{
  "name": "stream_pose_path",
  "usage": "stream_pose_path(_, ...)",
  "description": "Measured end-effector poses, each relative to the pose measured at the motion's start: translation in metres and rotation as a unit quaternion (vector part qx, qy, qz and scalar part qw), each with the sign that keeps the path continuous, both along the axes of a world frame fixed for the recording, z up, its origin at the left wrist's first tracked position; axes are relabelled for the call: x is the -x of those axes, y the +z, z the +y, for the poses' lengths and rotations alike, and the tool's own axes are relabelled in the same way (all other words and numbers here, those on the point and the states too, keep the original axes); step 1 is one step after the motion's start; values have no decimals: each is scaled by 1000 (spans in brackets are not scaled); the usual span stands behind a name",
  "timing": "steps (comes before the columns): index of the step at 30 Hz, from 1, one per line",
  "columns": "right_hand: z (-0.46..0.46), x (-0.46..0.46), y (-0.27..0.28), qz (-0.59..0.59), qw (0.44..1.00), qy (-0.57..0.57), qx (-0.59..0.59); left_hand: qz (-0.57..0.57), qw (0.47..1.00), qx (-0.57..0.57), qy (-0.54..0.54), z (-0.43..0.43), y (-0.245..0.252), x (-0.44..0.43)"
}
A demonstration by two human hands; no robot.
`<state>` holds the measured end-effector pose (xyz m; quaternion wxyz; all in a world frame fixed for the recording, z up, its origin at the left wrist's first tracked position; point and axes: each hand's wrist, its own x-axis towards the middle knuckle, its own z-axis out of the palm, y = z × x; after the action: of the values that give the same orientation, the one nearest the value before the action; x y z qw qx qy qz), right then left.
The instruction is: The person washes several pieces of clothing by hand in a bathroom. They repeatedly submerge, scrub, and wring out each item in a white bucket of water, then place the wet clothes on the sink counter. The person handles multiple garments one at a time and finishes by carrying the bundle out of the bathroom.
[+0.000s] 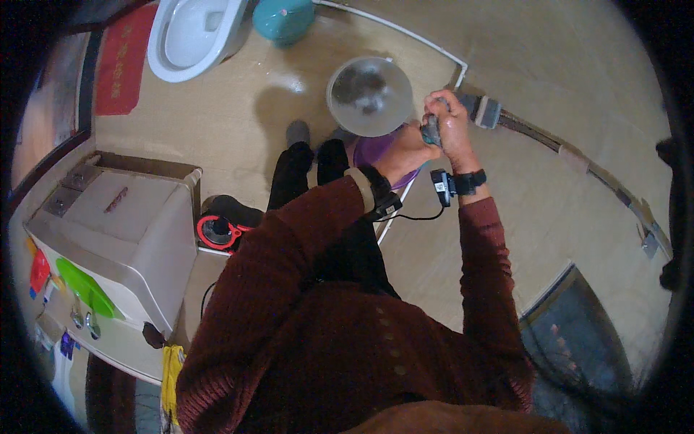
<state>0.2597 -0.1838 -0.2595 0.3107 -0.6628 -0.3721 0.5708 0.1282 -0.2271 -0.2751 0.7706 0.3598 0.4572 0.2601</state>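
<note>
In front of my legs, both hands meet at a bunched, dark grey cloth [431, 130] that looks wet. My right hand [454, 127] is wrapped around it, and some grey fabric shows between the fingers. My left hand [404, 152] reaches across from the left and grips the lower end. Just left of the hands is a round translucent basin [402, 111] with something dark inside. A purple basin [366, 149] shows partly beneath it, largely covered by my left forearm.
A white toilet bowl [230, 32], teal container [284, 21] and red mat [122, 65] lie farther off. A large pale appliance [141, 217] stands at left, near a red-ringed dark object [217, 232]. White pipe [401, 30] runs along the wall. Wrist devices [442, 187] trail a cable.
</note>
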Motion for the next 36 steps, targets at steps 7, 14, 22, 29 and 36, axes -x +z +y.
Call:
stream_pose_path(7, 0, -2, -31, -156, 987, 44, -23, 187, 978, -88, 13, -11, -34, -18)
stream_pose_path(14, 6, 12, -29, -297, 951, 74, -34, 229, 966, -109, -45, -7, -44, -16)
stream_pose_path(22, 2, 11, -49, -328, 943, 59, 2, 255, 955, -143, -48, -6, -38, -10)
stream_pose_path(29, 0, 21, -66, -300, 954, 8, 20, 297, 941, -136, -93, 0, -39, -1)
stream_pose_path(36, -8, 11, -19, -39, 992, -117, 0, 48, 994, -64, 73, 24, -46, 55)
